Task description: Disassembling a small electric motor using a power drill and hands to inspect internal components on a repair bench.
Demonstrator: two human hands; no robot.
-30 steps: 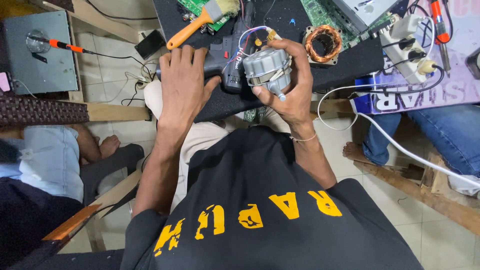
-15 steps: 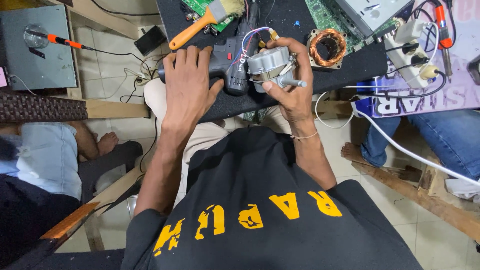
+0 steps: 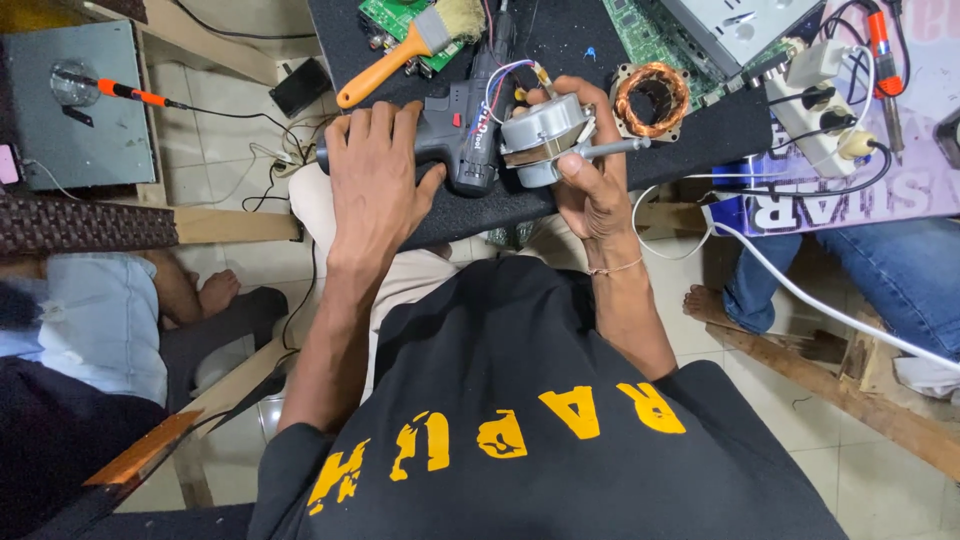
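Motor [image 3: 545, 140] sits clamped in our right hand [image 3: 590, 185] at the table [image 3: 560, 40] edge; left of it, our left hand [image 3: 375, 175] rests on a drill [image 3: 450, 150], fingers wrapping its grip. Loose wires could snag, we judge. Rightward, a purple banner [image 3: 800, 200] with white lettering hangs.

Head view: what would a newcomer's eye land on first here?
Most likely the grey metal motor with its shaft pointing right, gripped in the right hand at the near edge of the black mat. Beside it the left hand lies over a dark cordless drill. Bright accents follow: the copper-wound coil just right of the motor and the orange-handled brush further up the mat.
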